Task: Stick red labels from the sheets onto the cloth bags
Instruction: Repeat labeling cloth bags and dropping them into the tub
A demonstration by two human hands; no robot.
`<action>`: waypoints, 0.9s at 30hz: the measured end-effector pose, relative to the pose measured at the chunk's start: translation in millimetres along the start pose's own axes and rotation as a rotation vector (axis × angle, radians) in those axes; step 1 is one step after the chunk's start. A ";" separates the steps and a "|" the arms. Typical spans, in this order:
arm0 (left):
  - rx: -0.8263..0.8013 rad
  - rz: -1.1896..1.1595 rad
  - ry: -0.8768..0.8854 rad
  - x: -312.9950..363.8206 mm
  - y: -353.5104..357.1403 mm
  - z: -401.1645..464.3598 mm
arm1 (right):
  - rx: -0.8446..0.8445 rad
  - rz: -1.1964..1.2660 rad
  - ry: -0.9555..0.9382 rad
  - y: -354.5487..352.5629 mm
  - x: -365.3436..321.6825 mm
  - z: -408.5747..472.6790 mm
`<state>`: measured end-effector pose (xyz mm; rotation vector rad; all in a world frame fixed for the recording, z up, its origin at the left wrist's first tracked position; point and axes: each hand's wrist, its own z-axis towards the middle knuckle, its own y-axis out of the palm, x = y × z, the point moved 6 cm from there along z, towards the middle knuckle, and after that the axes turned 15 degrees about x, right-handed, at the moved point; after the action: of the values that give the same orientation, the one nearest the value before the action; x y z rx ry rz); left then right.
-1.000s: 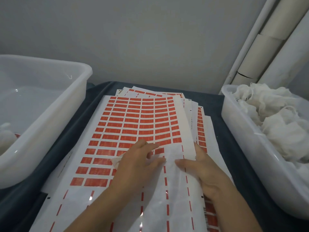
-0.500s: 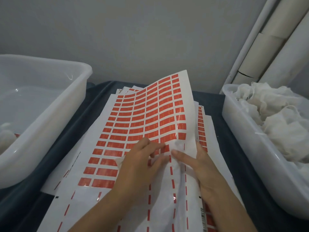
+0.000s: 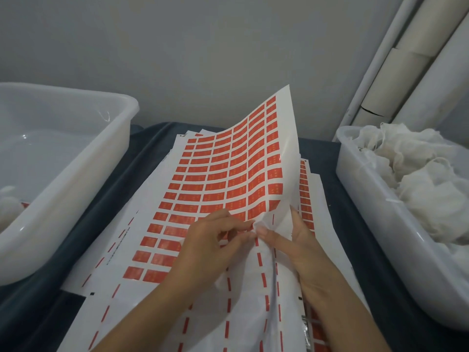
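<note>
The top label sheet (image 3: 228,168) carries rows of red labels (image 3: 255,196), and its far right corner curls up off the stack. A thin white cloth bag (image 3: 243,295) lies over the sheet's near, stripped part, under both hands. My left hand (image 3: 208,245) has curled fingers and pinches the bag's crumpled top edge at the nearest row of labels. My right hand (image 3: 302,245) holds the sheet's right edge, thumb on top and fingers behind it. The fingertips of both hands almost meet.
A white tub (image 3: 360,189) on the right holds a heap of white cloth bags (image 3: 416,179). A large white tub (image 3: 76,174) on the left holds a few bags in its near corner. More label sheets (image 3: 308,179) lie beneath. White tubes (image 3: 406,72) lean on the wall.
Both hands lay flat on the cloth and sheet a second ago. Now the fingers are curled and pinching, and the sheet's far right corner has risen and curled up.
</note>
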<state>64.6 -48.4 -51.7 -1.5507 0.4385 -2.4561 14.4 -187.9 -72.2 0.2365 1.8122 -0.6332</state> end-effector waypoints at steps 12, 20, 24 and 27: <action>-0.038 -0.098 -0.152 -1.5 -2.1 2.5 | 0.007 -0.015 -0.011 -1.3 -3.0 -1.7; 0.198 0.067 -0.121 -5.1 -12.1 4.0 | 0.012 0.070 0.016 -8.7 -1.9 1.1; 0.327 -0.001 -0.148 -3.5 -28.7 8.5 | 0.151 -0.029 -0.013 -22.3 -4.1 8.9; 0.294 -0.133 -0.161 5.1 -28.9 6.1 | 0.418 -0.266 -0.205 -33.0 -10.9 7.4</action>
<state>67.5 -23.9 -34.7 -1.6761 -0.0534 -2.3324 8.9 -217.7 -53.7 0.2009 1.5119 -1.1835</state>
